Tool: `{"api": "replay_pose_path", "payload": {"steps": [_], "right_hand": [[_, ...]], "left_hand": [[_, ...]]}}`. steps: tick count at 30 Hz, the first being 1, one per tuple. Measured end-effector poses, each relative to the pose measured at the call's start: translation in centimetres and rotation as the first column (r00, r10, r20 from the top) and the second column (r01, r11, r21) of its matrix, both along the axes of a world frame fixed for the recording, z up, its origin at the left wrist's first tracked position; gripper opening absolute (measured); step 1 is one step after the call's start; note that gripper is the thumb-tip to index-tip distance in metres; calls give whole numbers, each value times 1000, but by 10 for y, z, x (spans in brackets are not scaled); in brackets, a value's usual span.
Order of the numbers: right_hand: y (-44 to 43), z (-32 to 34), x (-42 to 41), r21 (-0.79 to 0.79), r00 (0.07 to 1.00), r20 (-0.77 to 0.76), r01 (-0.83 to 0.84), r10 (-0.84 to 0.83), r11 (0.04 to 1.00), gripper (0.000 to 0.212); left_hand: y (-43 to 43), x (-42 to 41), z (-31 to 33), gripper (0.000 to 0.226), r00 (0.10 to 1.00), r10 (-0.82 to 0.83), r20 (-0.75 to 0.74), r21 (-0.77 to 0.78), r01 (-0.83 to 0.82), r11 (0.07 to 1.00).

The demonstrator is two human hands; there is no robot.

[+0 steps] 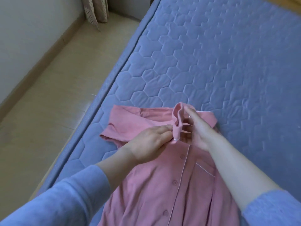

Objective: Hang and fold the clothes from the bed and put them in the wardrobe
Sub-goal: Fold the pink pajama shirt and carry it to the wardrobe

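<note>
So there's a pink button-up pyjama shirt with thin white piping (162, 190) lying face up on a blue quilted mattress with a hexagon stitch pattern (211, 62), near the mattress edge closest to the camera. It's buttoned down the front, with a chest pocket (205, 170) to the right of the button line, and one short sleeve (114, 132) spread out to the left

The shirt's collar flap (177, 118) is lifted up off the fabric, and both hands are on it. The left hand (149, 142) has its fingertips pressed together, pinching the lower tip of the flap. The right hand (198, 134) is just beside it on the other side, fingers curled round the raised part of the flap, forefinger pointing up along it. The two hands almost touch

Both forearms come out of pushed-up blue knit sleeves (65, 201)

Left of the bed there's a beige tiled floor (57, 95), a pale wall (24, 38), and the bottom of a spotted curtain (94, 10) in the far corner
</note>
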State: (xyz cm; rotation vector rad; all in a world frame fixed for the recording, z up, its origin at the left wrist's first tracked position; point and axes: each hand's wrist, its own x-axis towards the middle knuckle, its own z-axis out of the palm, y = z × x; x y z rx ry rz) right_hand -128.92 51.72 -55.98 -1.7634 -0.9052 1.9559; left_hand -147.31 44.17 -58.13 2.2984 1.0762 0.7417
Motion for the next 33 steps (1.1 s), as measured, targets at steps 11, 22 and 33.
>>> {"api": "replay_pose_path", "payload": {"steps": [11,22,33], "right_hand": [[-38,-51,42,282,883,459,-44,-95,958,32],[-57,-98,138,305,586,784,-75,-206,949,22],[-62,-127,134,181,431,896,-126,-111,975,43]], "left_hand": [[-22,29,-50,34,970,-55,-238,-213,3,977],[-29,-13,-83,81,682,325,-656,-141,-533,834],[-45,-53,-110,27,562,775,-290,-323,-820,473]]}}
